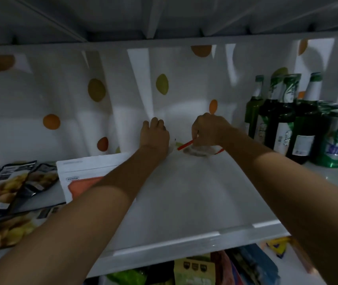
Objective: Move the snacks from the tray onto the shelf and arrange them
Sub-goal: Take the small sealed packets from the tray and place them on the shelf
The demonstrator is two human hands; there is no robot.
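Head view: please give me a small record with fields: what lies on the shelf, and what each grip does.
shelf: white, dimly lit
clear red-edged packet: at the shelf's back
right grip: pinches the packet
left grip: fingers curled at its left end, hold unclear
left side: dark snack pouches, white zipper pouch
right side: green bottles, green cans

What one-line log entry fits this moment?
packet: on shelf, at back | right hand: pinches packet | left hand: at its left end, grip unclear | bottles, cans: right
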